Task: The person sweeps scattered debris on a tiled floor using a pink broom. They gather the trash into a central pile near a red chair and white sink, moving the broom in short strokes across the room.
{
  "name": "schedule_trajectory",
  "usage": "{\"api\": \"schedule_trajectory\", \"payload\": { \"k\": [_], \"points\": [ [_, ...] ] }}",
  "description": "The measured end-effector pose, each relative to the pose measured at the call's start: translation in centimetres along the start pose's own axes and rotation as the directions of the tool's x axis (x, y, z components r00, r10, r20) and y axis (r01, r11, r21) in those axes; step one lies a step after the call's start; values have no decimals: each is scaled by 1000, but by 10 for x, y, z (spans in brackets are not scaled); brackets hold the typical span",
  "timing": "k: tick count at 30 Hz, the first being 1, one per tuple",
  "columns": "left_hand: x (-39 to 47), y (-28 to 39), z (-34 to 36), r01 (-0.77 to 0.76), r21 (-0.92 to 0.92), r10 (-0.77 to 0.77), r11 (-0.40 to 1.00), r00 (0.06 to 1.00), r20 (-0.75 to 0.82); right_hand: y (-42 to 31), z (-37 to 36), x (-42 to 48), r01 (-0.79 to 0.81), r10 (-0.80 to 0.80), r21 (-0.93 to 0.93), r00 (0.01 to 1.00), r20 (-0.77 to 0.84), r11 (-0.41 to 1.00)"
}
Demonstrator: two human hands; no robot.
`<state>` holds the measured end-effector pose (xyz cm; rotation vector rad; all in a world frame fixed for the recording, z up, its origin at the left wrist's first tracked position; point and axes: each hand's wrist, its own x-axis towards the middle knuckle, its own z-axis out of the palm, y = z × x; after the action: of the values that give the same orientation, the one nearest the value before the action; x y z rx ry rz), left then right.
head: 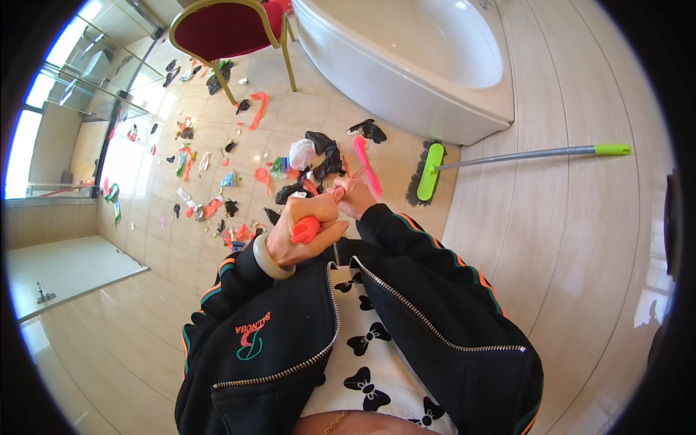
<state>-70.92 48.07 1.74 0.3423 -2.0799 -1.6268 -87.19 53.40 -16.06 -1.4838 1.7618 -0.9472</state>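
My left hand [305, 224], with a pale bangle at the wrist, is closed around the red-pink end of a long handle [305, 230]. Just beyond it, my right hand [356, 194] grips the same handle lower down. A bright pink bar [367, 166] lies at the floor past my right hand and looks like the head of this tool; my hands partly hide the joint. Close in front of my hands is a heap of black plastic bag scraps [328, 157], with a crumpled white plastic bag [302, 154] and a green-and-blue wrapper [279, 167].
Scattered red, black and green scraps [212, 209] cover the tiled floor to the left. A lime-green broom [430, 173] leans against the tiled wall [538, 217] at right. Ahead stand a white bathtub [402, 81] and a red chair [225, 32]. Glass panels [70, 103] stand at far left.
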Motion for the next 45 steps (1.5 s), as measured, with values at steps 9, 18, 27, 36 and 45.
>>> {"api": "schedule_trajectory", "payload": {
  "k": [9, 18, 27, 36, 45],
  "points": [
    [45, -86, 62, 35, -108, -56, 994, 978, -199, 122, -48, 50, 84, -11, -338, 977, 212, 938],
    [40, -2, 43, 176, -12, -174, 984, 957, -234, 54, -24, 38, 208, -197, -23, 952, 236, 978],
    [60, -25, 70, 79, -56, -89, 995, 974, -207, 101, -68, 45, 243, -211, -206, 963, 167, 948],
    [42, -66, 80, 74, -99, -105, 992, 930, -352, 124, -38, 44, 216, -148, -225, 948, 283, 950],
    [47, 15, 63, 122, 73, -101, 990, 965, -243, 51, -48, 33, 252, -234, -22, 925, 299, 967]
  ]
}}
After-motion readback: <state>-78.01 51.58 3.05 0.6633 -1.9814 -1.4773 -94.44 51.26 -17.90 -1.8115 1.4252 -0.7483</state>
